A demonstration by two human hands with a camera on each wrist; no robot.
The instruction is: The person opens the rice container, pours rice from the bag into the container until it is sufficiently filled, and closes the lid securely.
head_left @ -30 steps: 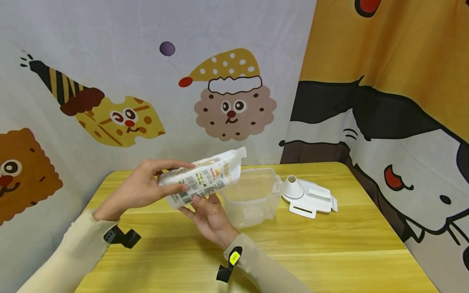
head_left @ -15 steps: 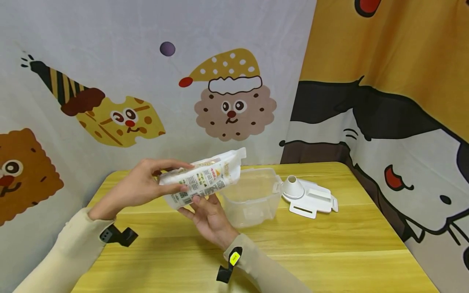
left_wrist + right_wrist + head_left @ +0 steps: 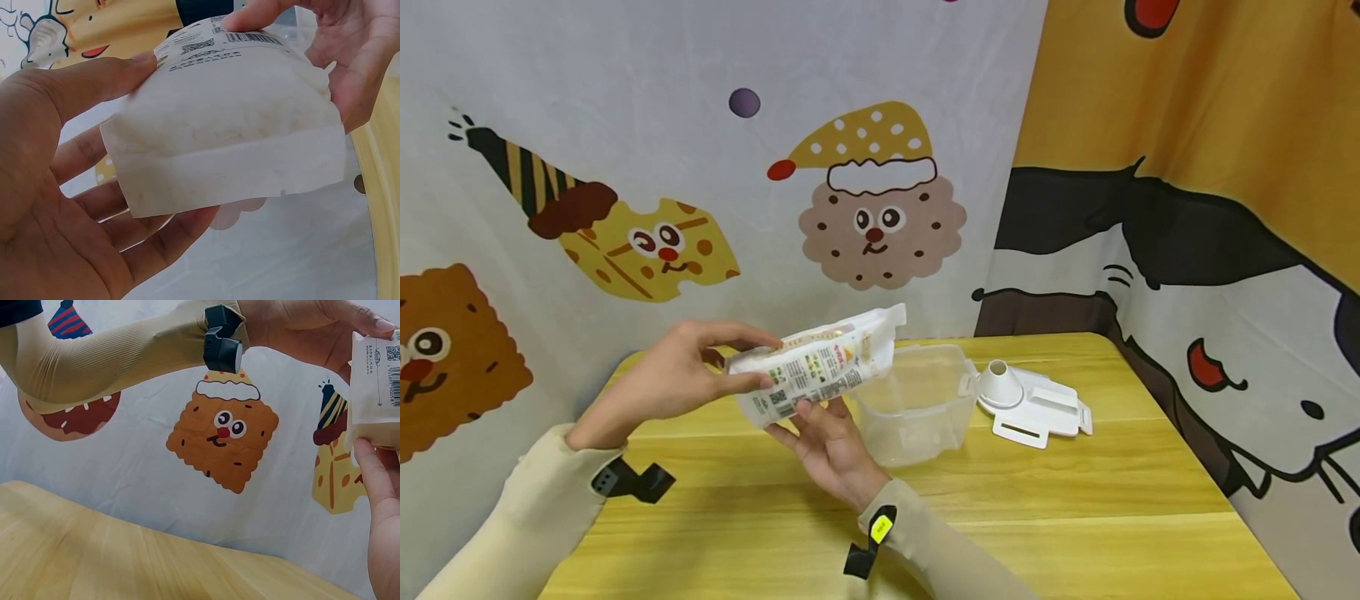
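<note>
The left hand (image 3: 673, 375) and right hand (image 3: 833, 454) pinched the tilted white printed bag (image 3: 820, 362), which could slip if either grip got loose.

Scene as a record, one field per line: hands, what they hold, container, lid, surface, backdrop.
left hand: grips one end of the bag, thumb and fingers on opposite sides
right hand: holds the bag from below, thumb on its printed face
bag: white, printed, held slanted above the table; whether opened, cannot tell
container: clear, upright, lid off
lid: white, right of container, cone spout upward
table: wood-grain
backdrop: cartoon-print cloth
</note>
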